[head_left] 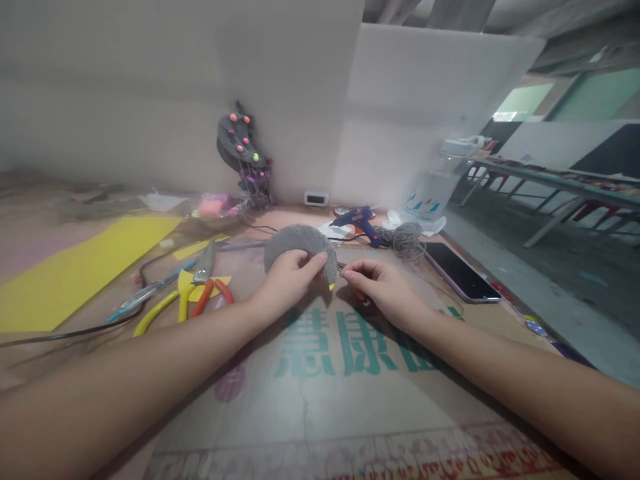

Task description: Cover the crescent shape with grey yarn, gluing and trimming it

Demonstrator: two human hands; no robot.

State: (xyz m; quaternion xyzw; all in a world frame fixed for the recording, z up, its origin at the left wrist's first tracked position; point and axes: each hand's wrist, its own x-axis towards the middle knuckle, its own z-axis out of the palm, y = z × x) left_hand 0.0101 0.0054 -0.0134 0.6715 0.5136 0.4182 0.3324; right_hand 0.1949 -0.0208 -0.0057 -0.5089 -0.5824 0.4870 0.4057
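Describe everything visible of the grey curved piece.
The grey curved piece has a rounded top and a fuzzy surface, seemingly wrapped in yarn. The left hand holds it over the printed board, thumb across its front. Something yellow shows at its lower right tip. The right hand is close on its right; blur hides finer detail.

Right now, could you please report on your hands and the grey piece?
Left hand gripping the grey curved piece. Right hand pinched beside it, apparently on a thin strand. Blue glue gun beyond, touching neither hand.
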